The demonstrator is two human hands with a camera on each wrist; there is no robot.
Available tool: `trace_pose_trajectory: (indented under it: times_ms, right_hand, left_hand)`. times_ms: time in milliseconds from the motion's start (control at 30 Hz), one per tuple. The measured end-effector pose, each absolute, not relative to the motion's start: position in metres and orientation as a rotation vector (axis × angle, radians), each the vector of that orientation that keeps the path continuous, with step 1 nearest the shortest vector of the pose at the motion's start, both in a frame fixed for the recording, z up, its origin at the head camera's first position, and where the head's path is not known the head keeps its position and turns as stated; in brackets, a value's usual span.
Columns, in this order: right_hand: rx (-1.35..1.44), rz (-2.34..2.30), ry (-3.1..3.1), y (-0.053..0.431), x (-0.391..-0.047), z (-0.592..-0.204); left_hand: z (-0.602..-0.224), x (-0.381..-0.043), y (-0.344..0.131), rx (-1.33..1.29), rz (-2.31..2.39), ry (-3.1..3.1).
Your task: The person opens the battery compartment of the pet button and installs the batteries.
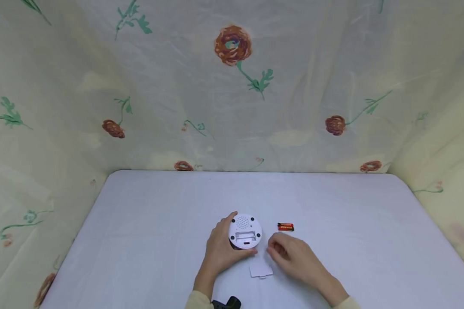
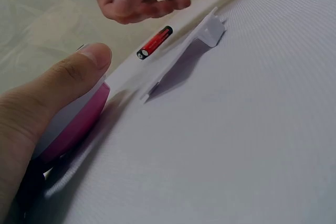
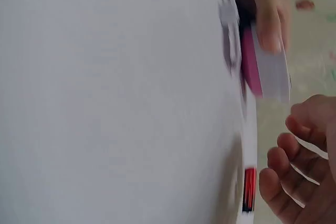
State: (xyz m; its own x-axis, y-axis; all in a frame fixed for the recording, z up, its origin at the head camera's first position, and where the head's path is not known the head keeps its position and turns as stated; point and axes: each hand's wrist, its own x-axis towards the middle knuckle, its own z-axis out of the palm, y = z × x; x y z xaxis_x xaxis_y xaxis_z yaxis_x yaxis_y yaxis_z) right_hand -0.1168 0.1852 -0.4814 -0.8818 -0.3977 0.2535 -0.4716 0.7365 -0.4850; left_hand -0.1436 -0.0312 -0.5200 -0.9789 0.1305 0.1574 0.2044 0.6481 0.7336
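Observation:
My left hand (image 1: 220, 244) grips a round white-and-pink electronic device (image 1: 239, 221) at its left side, with fingers behind and thumb along the near edge. The device's underside faces up, showing speaker holes, dark feet and an uncovered battery compartment (image 1: 245, 236). In the left wrist view its pink side (image 2: 79, 124) shows under the thumb. My right hand (image 1: 295, 257) hovers to the right of the device, fingers loosely bent and holding nothing. Just beyond it lie red-and-black batteries (image 1: 285, 227), side by side. A white battery cover (image 1: 261, 271) rests between the hands, nearer to me.
All of this is on a white-covered table (image 1: 158, 214). Behind and beside it hangs a pale flower-printed curtain (image 1: 294, 86). A black strapped object (image 1: 228, 303) is at my left wrist.

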Motion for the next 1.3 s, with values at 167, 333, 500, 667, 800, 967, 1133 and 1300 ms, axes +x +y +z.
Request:
trace_pose_trajectory:
  times_ms: [167, 333, 500, 667, 800, 967, 1133, 1300]
  right_hand:
    - [0.503, 0.880, -2.706, 0.205, -0.139, -0.486]
    - [0.316, 1.021, -2.746, 0.221, -0.150, -0.495]
    - [0.201, 1.109, -2.727, 0.230, -0.154, -0.505]
    - [0.158, 1.118, -2.719, 0.230, -0.155, -0.510]
    - [0.157, 1.064, -2.759, 0.228, -0.152, -0.511]
    - [0.165, 1.032, -2.756, 0.227, -0.151, -0.513]
    - [0.198, 1.026, -2.753, 0.228, -0.153, -0.513]
    - [0.190, 1.062, -2.786, 0.230, -0.151, -0.511]
  left_hand:
    - [-0.521, -0.143, -0.031, -0.281, -1.244, -2.777]
    - [-0.520, -0.143, -0.032, -0.265, -1.257, -2.797]
    - [-0.518, -0.144, -0.032, -0.264, -1.271, -2.810]
    - [-0.517, -0.145, -0.033, -0.268, -1.277, -2.800]
    - [-0.519, -0.143, -0.033, -0.254, -1.284, -2.821]
    - [-0.522, -0.142, -0.033, -0.246, -1.283, -2.819]
    - [-0.522, -0.141, -0.034, -0.241, -1.283, -2.805]
    - [-0.522, -0.141, -0.034, -0.245, -1.291, -2.817]
